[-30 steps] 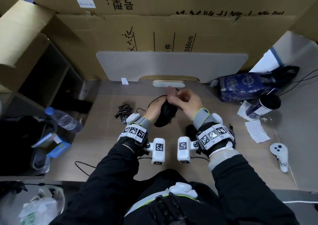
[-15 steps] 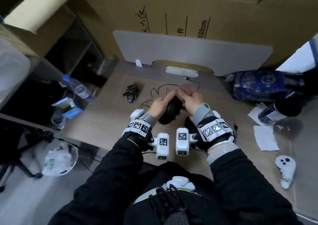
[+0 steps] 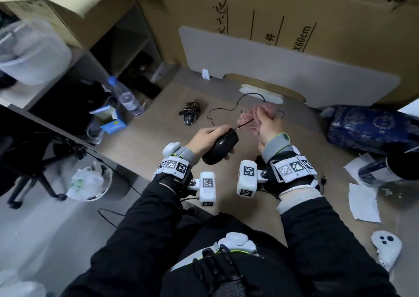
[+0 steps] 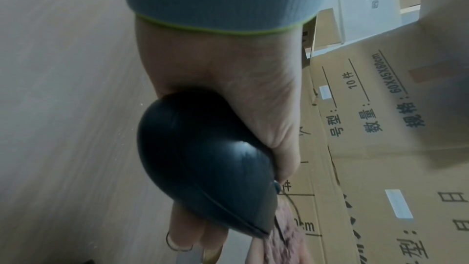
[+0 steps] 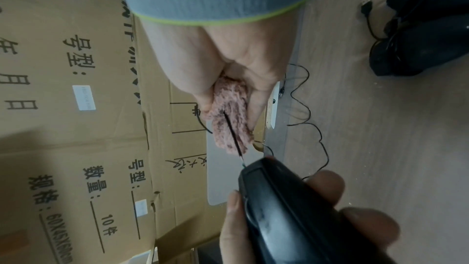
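Centrally: left hand (image 3: 205,138), fingers curled round glossy black corded mouse (image 3: 223,145), over wood-grain worktop (image 3: 147,142); just beyond, right hand (image 3: 269,126), fingers clenching fluffy pink cloth (image 3: 249,118) against thin black cable (image 3: 226,110).

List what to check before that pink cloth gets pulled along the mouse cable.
1. Left hand grips the mouse: ok.
2. Right hand pinches the pink cloth round the cable: ok.
3. Cable straight between mouse and cloth: ok.
4. Loose cable on the desk lies apart from the second mouse: ok.
5. Cable's far end free: cannot tell.
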The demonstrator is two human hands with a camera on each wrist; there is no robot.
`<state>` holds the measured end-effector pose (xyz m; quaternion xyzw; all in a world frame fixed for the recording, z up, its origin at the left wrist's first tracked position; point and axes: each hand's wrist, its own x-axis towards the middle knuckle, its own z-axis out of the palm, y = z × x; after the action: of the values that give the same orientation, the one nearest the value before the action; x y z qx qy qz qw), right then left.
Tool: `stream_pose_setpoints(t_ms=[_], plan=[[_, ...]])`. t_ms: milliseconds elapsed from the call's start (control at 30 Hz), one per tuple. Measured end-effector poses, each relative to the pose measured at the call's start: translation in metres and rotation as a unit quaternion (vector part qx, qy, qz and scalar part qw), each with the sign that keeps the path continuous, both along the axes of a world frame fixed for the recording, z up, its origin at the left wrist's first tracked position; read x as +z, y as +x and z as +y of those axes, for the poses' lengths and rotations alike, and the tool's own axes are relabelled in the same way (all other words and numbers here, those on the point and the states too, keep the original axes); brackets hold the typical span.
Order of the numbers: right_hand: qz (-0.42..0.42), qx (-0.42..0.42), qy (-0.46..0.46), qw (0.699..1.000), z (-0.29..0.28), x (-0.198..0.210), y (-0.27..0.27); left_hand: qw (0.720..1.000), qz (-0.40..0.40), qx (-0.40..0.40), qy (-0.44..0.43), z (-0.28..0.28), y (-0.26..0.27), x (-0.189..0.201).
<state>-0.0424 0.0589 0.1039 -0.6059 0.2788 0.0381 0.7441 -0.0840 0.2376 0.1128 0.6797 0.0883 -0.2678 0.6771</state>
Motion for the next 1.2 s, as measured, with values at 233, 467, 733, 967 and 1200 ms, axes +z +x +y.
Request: stream_pose_setpoints(t_ms=[233, 467, 733, 967, 1200], plan=[[-0.016, -0.013, 0.091, 0.996, 0.047, 0.023, 0.018, 0.998, 0.059, -0.014, 0.027, 0.041, 0.028, -0.019], [0.027, -0.062, 0.209, 0.976, 0.116, 0.045, 0.031, 0.993, -0.001, -0.119, 0.000, 0.062, 0.062, -0.004], [0.033, -0.117, 0.076, 0.990, 0.139, 0.030, 0.043, 0.979, -0.055, -0.195, -0.009, 0.097, 0.085, -0.008], [0.114, -0.139, 0.004, 0.984, 0.076, 0.026, 0.043, 0.989, -0.086, -0.114, 0.048, 0.142, 0.103, -0.014], [0.082, -0.163, 0.062, 0.981, 0.069, 0.031, 0.043, 0.985, -0.039, -0.160, 0.058, 0.121, 0.108, -0.002]])
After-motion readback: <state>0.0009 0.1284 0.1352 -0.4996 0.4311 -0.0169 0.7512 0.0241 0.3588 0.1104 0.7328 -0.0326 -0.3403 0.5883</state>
